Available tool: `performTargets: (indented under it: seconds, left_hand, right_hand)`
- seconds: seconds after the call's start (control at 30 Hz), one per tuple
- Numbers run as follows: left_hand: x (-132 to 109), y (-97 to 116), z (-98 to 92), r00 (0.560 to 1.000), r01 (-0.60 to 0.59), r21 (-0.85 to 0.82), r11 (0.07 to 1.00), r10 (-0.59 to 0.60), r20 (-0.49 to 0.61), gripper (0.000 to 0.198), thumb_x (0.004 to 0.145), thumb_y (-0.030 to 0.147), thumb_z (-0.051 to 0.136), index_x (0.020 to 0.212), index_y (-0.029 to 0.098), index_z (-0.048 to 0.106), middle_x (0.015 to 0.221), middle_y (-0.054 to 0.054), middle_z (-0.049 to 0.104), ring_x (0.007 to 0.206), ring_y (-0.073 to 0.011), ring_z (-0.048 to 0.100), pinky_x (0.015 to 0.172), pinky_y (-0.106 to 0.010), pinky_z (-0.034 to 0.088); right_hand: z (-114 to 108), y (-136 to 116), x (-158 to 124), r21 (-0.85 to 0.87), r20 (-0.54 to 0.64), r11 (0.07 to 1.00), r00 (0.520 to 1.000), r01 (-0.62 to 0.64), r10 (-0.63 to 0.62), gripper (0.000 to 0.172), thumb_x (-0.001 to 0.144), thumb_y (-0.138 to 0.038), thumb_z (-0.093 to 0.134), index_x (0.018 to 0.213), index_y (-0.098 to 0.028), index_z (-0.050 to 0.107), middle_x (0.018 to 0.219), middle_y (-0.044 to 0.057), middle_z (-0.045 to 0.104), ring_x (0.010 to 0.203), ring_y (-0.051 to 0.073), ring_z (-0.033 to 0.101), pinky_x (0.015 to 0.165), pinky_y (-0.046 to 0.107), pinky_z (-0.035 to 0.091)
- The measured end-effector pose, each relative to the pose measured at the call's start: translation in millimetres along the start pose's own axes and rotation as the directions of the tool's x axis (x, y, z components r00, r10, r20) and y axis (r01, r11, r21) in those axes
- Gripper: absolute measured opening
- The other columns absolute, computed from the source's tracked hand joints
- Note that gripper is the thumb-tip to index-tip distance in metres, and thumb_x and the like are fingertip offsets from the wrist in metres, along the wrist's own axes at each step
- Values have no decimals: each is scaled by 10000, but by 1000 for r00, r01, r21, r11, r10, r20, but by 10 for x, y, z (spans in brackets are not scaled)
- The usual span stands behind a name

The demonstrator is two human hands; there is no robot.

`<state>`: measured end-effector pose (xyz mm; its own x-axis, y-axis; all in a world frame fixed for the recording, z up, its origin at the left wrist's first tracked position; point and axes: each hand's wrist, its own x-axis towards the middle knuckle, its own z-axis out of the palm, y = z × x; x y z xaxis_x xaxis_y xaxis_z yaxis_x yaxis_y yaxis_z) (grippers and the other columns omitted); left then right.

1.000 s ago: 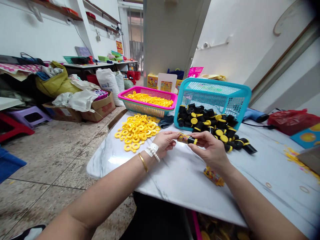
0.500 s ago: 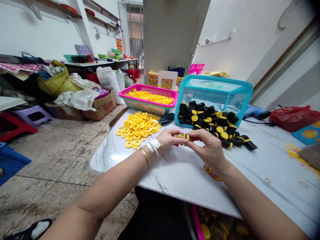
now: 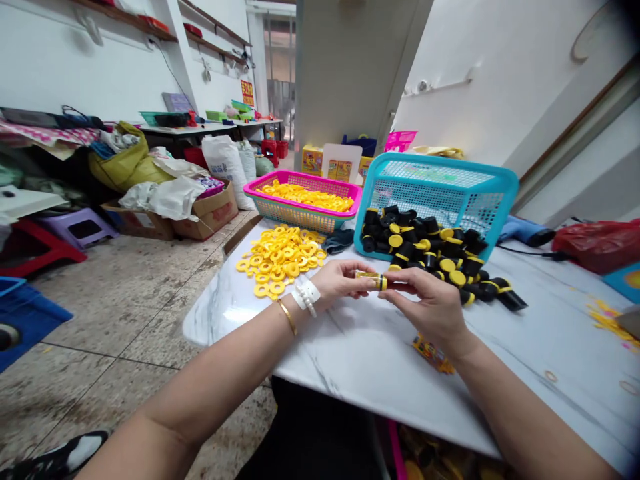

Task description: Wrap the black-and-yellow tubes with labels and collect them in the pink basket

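Both my hands meet above the white marble table [image 3: 360, 353] and pinch one small tube [image 3: 373, 280] with a yellow printed wrap and a yellow ring. My left hand [image 3: 337, 283] grips its left end, my right hand [image 3: 430, 303] grips its right end. Just beyond lies a pile of black tubes with yellow caps [image 3: 435, 257], spilling from a tipped blue basket [image 3: 450, 187]. A heap of loose yellow rings [image 3: 280, 257] lies to the left. A small printed label [image 3: 433, 353] lies on the table under my right wrist.
A pink basket [image 3: 310, 200] of yellow rings stands behind the heap. A red bag [image 3: 595, 240] and a blue tool with a cable [image 3: 525, 232] lie at the right. Cardboard boxes [image 3: 200, 213], bags and stools [image 3: 75, 227] crowd the floor at the left.
The tube's black body showed beside my right fingers a second ago; now mostly the yellow wrapped part and ring show between my hands. The camera shifted slightly.
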<state>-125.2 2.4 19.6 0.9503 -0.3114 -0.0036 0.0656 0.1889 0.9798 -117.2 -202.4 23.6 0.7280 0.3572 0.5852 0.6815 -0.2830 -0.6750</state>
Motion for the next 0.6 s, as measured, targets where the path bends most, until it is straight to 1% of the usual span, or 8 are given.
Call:
performTargets:
  seconds: [0.07, 0.13, 0.23, 0.3, 0.4, 0.5, 0.53, 0.6]
  left_hand:
    - [-24, 45, 42, 995, -101, 115, 988, 102, -3, 365, 708, 363, 816, 983, 135, 742, 754, -37, 673, 616, -92, 568, 605, -216, 439]
    - [-51, 81, 71, 977, -212, 219, 952, 213, 18, 261, 747, 295, 781, 962, 148, 762, 829, -47, 699, 700, -108, 595, 684, -221, 467]
    - [-73, 85, 85, 949, -314, 299, 901, 311, 57, 225, 733, 239, 789, 941, 158, 769, 915, -70, 715, 855, -149, 642, 809, -236, 488]
    - [-64, 59, 74, 964, -263, 257, 930, 265, 30, 429, 733, 313, 800, 1131, 180, 712, 991, -87, 707, 820, -156, 669, 741, -246, 513]
    - [-23, 11, 27, 991, -75, 152, 985, 91, -95, 683, 760, 534, 738, 1319, 186, 558, 961, -99, 692, 615, -135, 658, 531, -229, 476]
    - [12, -15, -18, 996, 13, 145, 989, 0, -88, 621, 735, 615, 717, 1094, 115, 632, 735, -50, 653, 511, -99, 582, 488, -208, 432]
    - [18, -16, -22, 999, -8, 160, 987, 17, -51, 576, 721, 590, 743, 1024, 110, 645, 682, -26, 630, 509, -87, 559, 502, -205, 431]
    - [22, -5, -13, 993, -115, 201, 973, 115, 13, 479, 710, 493, 783, 974, 113, 661, 634, 16, 587, 529, -71, 524, 540, -202, 432]
  right_hand:
    - [28, 4, 5, 108, -33, 980, 985, -165, 170, 246, 722, -336, 826, 928, -227, 746, 902, 51, 748, 789, 211, 711, 761, 388, 636]
    - [67, 18, 20, 236, 28, 905, 934, -353, 357, 277, 660, -368, 864, 841, -196, 745, 801, 48, 748, 704, 200, 707, 696, 363, 628]
    - [113, 61, 48, 339, 151, 810, 877, -479, 456, 317, 639, -408, 870, 785, -170, 721, 720, 38, 730, 657, 185, 699, 666, 338, 613]
    - [116, 98, 61, 345, 88, 843, 908, -413, 409, 321, 662, -408, 856, 824, -172, 710, 759, 34, 732, 688, 177, 699, 689, 331, 610]
    - [87, 137, 58, 238, -73, 953, 975, -187, 210, 297, 697, -346, 842, 910, -192, 703, 879, 39, 730, 781, 177, 698, 752, 339, 611]
    - [76, 149, 23, 71, -46, 997, 999, 14, -11, 226, 735, -289, 814, 928, -214, 724, 951, 54, 727, 881, 199, 690, 808, 363, 606]
    - [84, 150, 8, 50, -32, 998, 999, 34, -32, 211, 739, -285, 811, 922, -218, 732, 951, 56, 730, 886, 202, 690, 808, 364, 606]
    - [116, 153, -17, 99, -46, 994, 998, -41, 46, 220, 726, -303, 824, 911, -216, 739, 918, 53, 740, 840, 199, 698, 775, 356, 611]
